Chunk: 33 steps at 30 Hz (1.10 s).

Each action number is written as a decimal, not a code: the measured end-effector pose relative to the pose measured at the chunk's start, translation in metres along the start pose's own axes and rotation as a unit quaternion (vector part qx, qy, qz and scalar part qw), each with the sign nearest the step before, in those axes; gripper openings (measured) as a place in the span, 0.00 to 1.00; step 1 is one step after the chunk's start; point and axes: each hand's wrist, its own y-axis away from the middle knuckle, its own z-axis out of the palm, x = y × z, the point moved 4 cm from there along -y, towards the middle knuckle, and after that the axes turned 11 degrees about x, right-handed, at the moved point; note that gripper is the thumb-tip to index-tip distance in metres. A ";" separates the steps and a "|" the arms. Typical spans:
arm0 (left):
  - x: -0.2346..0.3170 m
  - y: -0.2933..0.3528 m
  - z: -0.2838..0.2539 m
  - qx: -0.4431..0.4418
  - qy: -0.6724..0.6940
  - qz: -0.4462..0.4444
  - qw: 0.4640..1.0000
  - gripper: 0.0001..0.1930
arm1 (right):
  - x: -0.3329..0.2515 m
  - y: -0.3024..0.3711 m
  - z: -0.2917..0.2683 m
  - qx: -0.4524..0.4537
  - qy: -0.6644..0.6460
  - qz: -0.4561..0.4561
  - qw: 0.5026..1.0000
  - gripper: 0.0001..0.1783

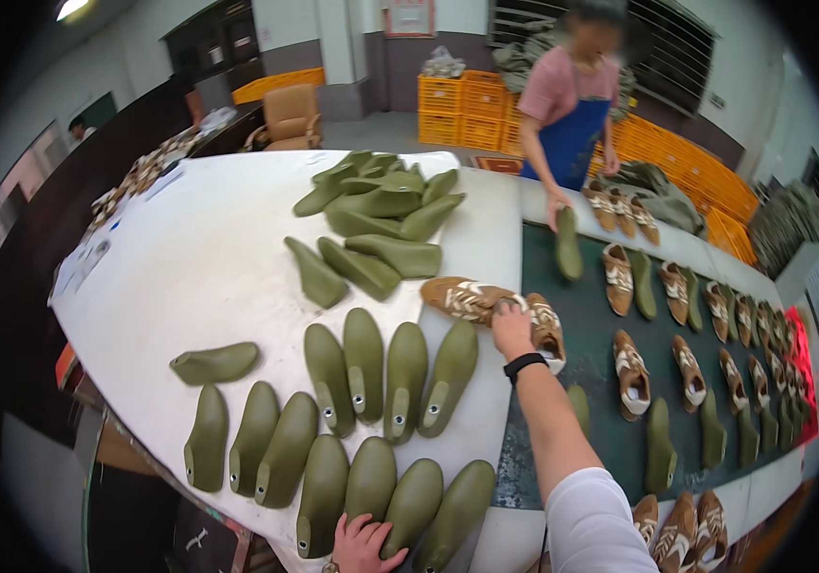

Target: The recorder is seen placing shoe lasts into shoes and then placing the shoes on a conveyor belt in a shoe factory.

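My right hand [512, 329] grips the heel end of a brown sneaker [462, 297] with white stripes. That shoe lies on its side at the edge between the white table and the green mat. A second brown sneaker [545, 325] is right beside the hand. At the near edge of the table, my left hand [362, 546] is closed over the heel end of an olive-green shoe last [371, 476]. Similar lasts lie close on both sides, including one last [324, 492] to its left and another last [417, 501] to its right.
More lasts [362, 363] lie in rows, with a heap of lasts [381, 196] farther back. On the green mat [586, 458], sneakers [631, 372] and lasts stand in lines. Across the table a co-worker in a blue apron [562, 143] holds a last [568, 246]. Orange crates [462, 105] are stacked behind.
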 end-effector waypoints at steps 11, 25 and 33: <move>-0.013 0.008 0.009 -0.020 -0.026 0.008 0.999 0.24 | 0.020 0.036 0.009 -0.175 -0.142 0.018 0.974 0.26; -0.008 0.017 0.024 0.032 -0.026 0.050 0.998 0.23 | 0.103 0.319 -0.283 -0.096 -0.627 0.222 0.741 0.14; -0.003 0.023 0.025 -0.008 -0.063 0.082 0.995 0.26 | 0.068 0.478 -0.299 -0.011 -0.702 0.298 0.646 0.27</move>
